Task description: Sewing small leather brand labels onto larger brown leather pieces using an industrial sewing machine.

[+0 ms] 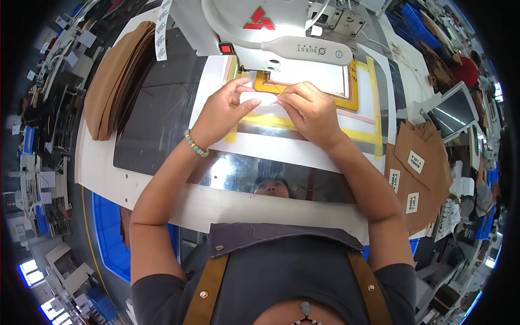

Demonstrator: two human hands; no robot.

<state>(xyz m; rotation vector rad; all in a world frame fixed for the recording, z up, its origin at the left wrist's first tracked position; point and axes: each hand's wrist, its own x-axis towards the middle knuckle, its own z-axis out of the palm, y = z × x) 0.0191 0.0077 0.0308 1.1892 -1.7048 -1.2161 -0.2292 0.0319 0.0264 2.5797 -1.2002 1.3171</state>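
A small white piece [266, 99], perhaps paper or card, is held between my two hands in front of the sewing machine head [254, 27]. My left hand [227, 108], with a beaded bracelet, grips its left end between thumb and fingers. My right hand [311, 111] pinches the other end with curled fingers. Just behind them lies a yellow frame [353, 86] with a pale inner opening, on a white sheet [303, 147] marked with yellow tape strips [260, 121]. Part of the frame is hidden under the machine head.
Brown pieces [116, 81] are stacked at the left; more with white labels [428, 197] lie at the right. A screen [452, 111] stands at the right. A metal plate [227, 176] borders the table's front edge [195, 208]. A blue bin [105, 227] sits below left.
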